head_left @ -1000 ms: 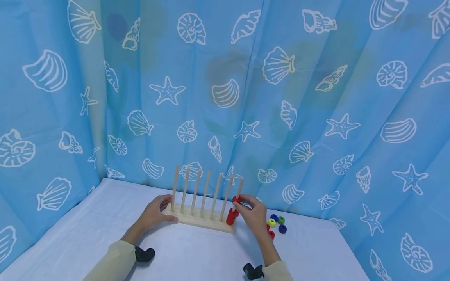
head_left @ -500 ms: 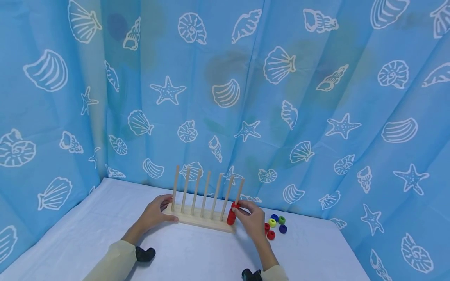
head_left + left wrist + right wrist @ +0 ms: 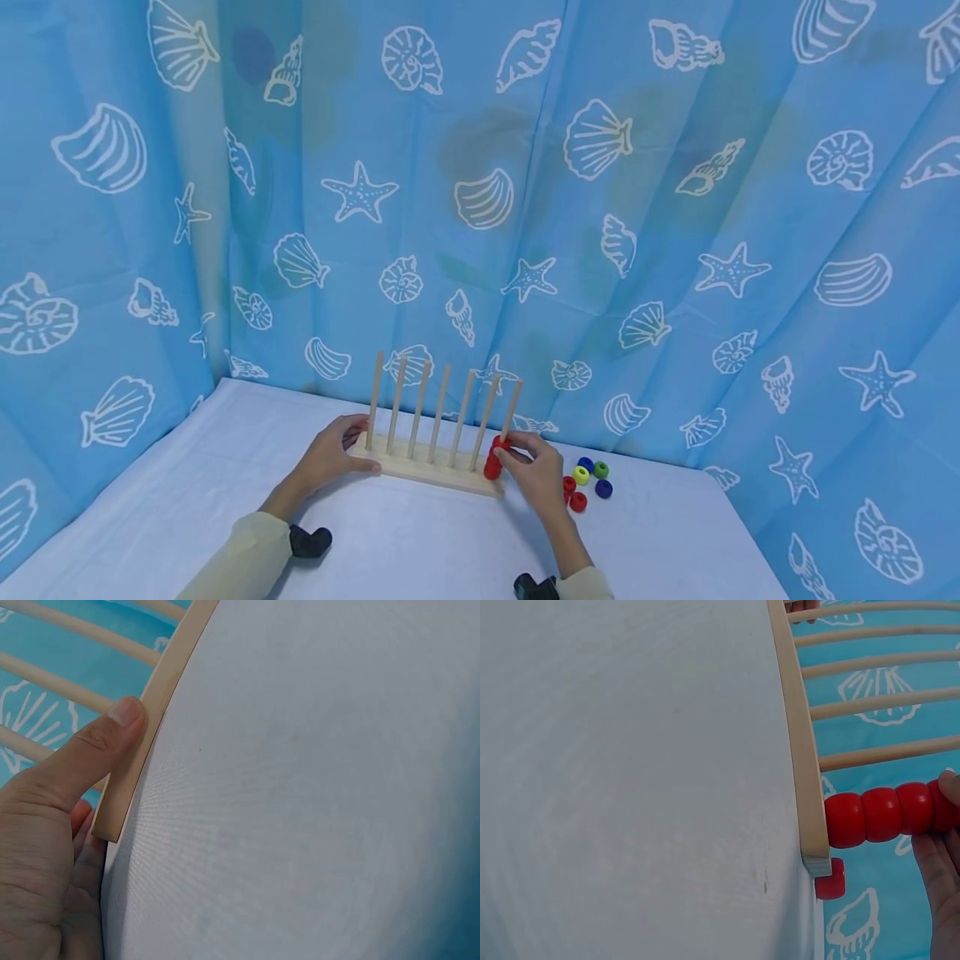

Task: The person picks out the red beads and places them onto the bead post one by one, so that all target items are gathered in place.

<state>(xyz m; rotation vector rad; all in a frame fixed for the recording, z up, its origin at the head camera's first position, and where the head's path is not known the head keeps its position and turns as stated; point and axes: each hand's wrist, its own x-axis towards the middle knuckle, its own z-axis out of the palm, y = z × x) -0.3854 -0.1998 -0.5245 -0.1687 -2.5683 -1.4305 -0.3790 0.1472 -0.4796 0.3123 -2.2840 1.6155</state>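
A wooden peg rack with a row of upright pegs stands on the white table. At its left end my left hand grips the base; in the left wrist view the thumb presses the front edge while the fingers pass behind. Red beads are stacked on the rightmost peg, touching one another. My right hand pinches the topmost red bead between thumb and fingers, low on that peg and against the stack. The other pegs carry no beads.
Loose beads lie right of the rack: a yellow bead, a green bead, a blue bead, a dark blue bead and red beads. A blue shell-print curtain hangs behind the table.
My right hand has slid the red bead down the rightmost peg onto the beads below it. My left hand has stayed on the rack's left end.
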